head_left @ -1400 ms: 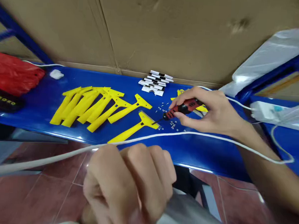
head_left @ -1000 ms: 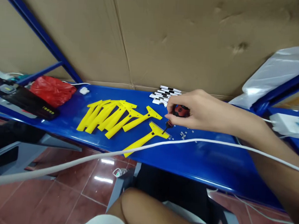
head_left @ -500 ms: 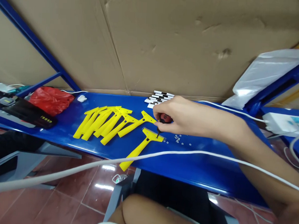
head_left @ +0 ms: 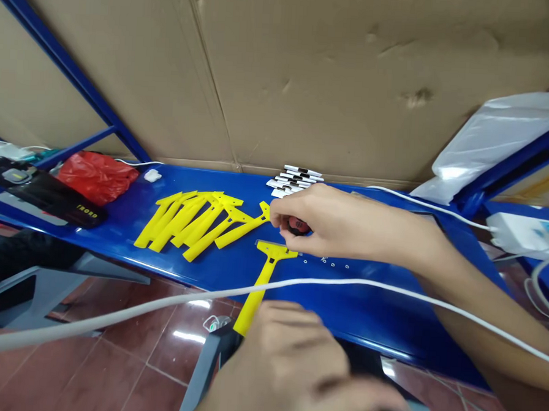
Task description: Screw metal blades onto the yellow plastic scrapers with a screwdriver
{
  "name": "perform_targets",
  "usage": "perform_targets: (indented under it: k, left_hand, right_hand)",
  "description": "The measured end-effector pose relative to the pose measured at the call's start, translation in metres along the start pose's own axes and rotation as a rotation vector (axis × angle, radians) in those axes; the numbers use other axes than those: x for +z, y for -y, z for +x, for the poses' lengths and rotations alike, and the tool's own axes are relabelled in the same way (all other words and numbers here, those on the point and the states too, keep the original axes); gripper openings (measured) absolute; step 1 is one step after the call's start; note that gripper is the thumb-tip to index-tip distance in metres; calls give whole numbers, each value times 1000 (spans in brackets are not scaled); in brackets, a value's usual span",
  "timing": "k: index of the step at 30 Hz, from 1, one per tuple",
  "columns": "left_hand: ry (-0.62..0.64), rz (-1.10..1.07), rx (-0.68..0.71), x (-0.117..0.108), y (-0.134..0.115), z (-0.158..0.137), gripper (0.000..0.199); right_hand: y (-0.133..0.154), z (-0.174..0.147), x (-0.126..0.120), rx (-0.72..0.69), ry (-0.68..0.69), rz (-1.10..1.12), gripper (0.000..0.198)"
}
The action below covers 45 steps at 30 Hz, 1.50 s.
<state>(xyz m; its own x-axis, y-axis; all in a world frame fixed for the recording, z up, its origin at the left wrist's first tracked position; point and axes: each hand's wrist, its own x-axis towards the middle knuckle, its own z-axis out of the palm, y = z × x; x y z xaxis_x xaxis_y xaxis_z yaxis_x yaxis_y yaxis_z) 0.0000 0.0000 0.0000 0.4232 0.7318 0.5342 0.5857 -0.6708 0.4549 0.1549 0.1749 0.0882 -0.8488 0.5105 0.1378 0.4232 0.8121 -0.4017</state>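
My right hand (head_left: 317, 220) is closed round the red and black handle of a screwdriver (head_left: 298, 226). It is just above the head of a yellow scraper (head_left: 267, 268) lying on the blue table, and its shaft is not clearly visible now. My left hand (head_left: 289, 359), smeared by motion, is in front of the table beside the scraper's handle end. Its fingers are mostly hidden, so any contact is unclear. Several more yellow scrapers (head_left: 195, 221) lie overlapping to the left. Small screws and nuts (head_left: 332, 264) are scattered right of the scraper's head, partly covered by my right hand.
A white cable (head_left: 344, 282) crosses the view in front of the table. Several white-and-black strips (head_left: 296, 181) lie at the back against the cardboard (head_left: 327, 79). A red plastic bag (head_left: 96, 176) and a black device (head_left: 58, 197) are at left, a white power strip (head_left: 528, 234) at right.
My left hand has come into view from below, near the scraper's handle. The scraper has turned more upright in the view. My right hand has shifted slightly left with the screwdriver.
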Motion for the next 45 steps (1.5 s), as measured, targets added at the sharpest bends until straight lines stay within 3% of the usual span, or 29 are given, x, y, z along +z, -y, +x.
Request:
perform_targets:
  k: [3,5,10,14,17,20,22,25,27,29,33,39,45]
  left_hand:
    - [-73,206,-269,-3,45,0,39]
    - [35,279,-407,-3,67,-8,31]
    - [118,133,-620,-1,94,-22,23]
    - [155,123,-658,-1,104,-15,27]
    - [228,183,-714,-5,106,-3,24]
    - [260,149,-777,-9,105,11,17]
    - [199,22,-799,-11,106,19,22]
    - [102,-224,-828,-8,111,29,45]
    - [137,-361,-868,-3,115,36,57]
    - [231,-469,-873,4,119,41,53]
    - [327,-725,-832,18,121,48,51]
    - [222,-917,-867,30,119,49,67]
    - [138,-1037,-902,38,113,62,54]
  right_hand:
    - [-3,-1,-1,-13,-9,2,9]
    - [-6,-3,-3,-38,-10,-2,9]
    - [-9,-10,-12,-65,26,-15,6]
    - [-12,-15,-16,-36,29,-35,5]
    - [-19,-16,-16,22,-16,-35,16]
    - [-28,-16,-17,13,-44,-41,10]
    - [-33,-17,-20,-15,-52,-39,16]
    - [-38,-19,-26,-8,-48,-32,13]
    - [-40,-22,-29,54,-49,-33,17]
    - [-42,-24,-33,108,-50,-38,21]
    - [-44,-30,-42,105,-59,-89,6]
    - [-42,-42,-59,218,-78,-70,16]
    - [-43,-52,-69,277,-121,-86,20]
